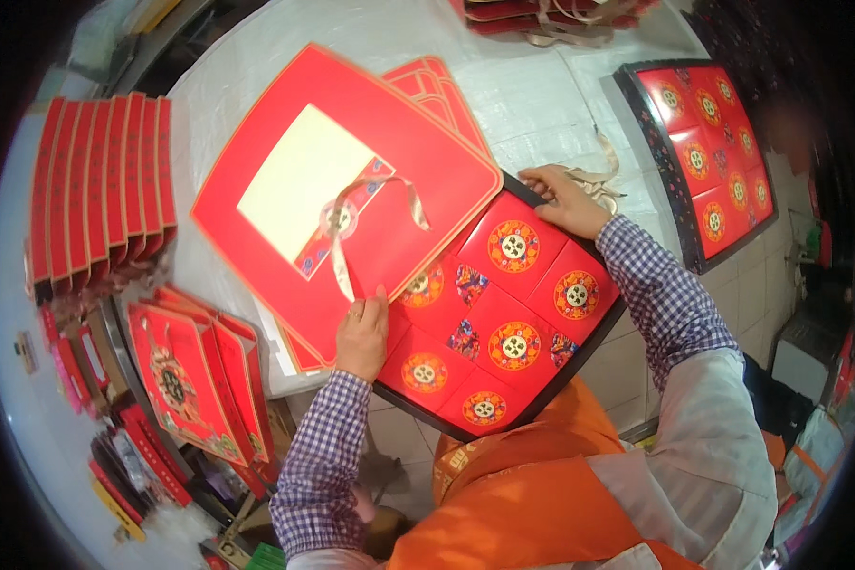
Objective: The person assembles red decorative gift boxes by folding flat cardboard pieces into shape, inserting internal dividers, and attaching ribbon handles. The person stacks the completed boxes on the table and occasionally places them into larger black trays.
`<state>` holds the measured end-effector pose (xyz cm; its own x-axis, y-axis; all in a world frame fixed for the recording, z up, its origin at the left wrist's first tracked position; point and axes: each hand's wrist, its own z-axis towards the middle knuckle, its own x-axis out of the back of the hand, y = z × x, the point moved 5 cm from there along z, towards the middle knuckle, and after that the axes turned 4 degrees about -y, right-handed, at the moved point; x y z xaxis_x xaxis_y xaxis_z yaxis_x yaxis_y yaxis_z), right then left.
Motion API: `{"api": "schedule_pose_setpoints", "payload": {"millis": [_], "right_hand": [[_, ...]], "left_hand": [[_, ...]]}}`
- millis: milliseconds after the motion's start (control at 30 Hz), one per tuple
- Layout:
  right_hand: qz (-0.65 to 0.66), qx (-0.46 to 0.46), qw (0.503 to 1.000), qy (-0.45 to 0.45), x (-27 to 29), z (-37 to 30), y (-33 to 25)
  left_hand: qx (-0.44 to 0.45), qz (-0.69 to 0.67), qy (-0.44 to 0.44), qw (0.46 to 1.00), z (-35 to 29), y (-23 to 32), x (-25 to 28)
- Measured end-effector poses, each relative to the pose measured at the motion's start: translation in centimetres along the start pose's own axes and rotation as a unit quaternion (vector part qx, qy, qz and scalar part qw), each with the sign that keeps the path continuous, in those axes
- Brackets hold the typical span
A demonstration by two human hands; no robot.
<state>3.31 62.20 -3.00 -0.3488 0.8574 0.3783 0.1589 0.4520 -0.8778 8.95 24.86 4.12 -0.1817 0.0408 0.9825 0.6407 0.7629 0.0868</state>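
Observation:
A flat red gift bag [275,152] with a pale rectangular panel and a beige ribbon handle [416,209] lies over part of a black-edged gift box [594,342]. Inside the box sit several small red boxes [515,344] with round floral medallions. At the bag's near right edge my left hand [363,332] is closed on it, thumb on top and other fingers partly hidden. My right hand [568,199] is wrapped over the box's far right edge. The box tilts between the table's edge and my orange apron.
More flat red bags [437,81] lie beneath. A row of standing red bags [100,180] and two hanging ones [195,380] are at left. Another filled gift box [703,157] rests at right, beside beige ribbons [598,180]. The table [522,104] has a whitish cover.

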Motion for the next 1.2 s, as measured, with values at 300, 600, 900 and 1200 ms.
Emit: {"api": "schedule_pose_setpoints", "payload": {"millis": [300, 600, 900, 1200], "right_hand": [[0.045, -0.070, 0.997, 0.007, -0.3, 10.6, -0.4], [-0.418, 0.026, 0.907, 0.053, 1.6, 14.6, -2.7], [0.110, -0.011, 0.993, 0.032, 0.2, 14.0, -0.2], [0.257, -0.239, 0.936, -0.029, -0.8, 10.2, -2.6]], "left_hand": [[0.426, -0.101, 0.341, 0.832, -7.8, -7.6, 0.5], [0.441, -0.661, 0.190, 0.576, -7.2, -15.8, -8.7], [0.430, -0.611, 0.196, 0.635, -8.2, -12.0, -5.0], [0.446, -0.689, 0.140, 0.554, -11.6, -2.8, -4.2]]}}
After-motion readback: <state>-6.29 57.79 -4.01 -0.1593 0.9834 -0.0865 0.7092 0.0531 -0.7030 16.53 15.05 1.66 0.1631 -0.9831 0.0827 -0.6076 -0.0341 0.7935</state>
